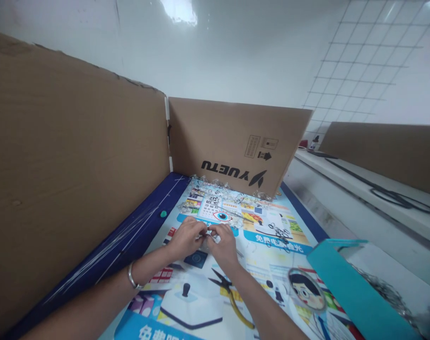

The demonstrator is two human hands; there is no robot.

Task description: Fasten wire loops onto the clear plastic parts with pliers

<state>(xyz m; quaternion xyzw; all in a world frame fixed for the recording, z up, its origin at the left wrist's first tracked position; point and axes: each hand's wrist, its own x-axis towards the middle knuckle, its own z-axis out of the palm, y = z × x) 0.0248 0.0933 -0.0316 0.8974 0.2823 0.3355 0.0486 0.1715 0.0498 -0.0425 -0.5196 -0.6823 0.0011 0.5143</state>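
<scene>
My left hand and my right hand meet above the printed mat, fingertips pinched together. A small, shiny piece shows faintly between them, too small and covered to name. Just below my right wrist lie pliers with dark, parted jaws and yellow handles. Beyond the hands, many small clear and wiry pieces are strewn along the foot of the cardboard. Thin black loops lie in a loose cluster to the right.
Tall cardboard panels stand at the left and at the back. A teal box holding a tangle of thin metal pieces sits at the right. A small green disc lies left. A black cable rests on a white ledge.
</scene>
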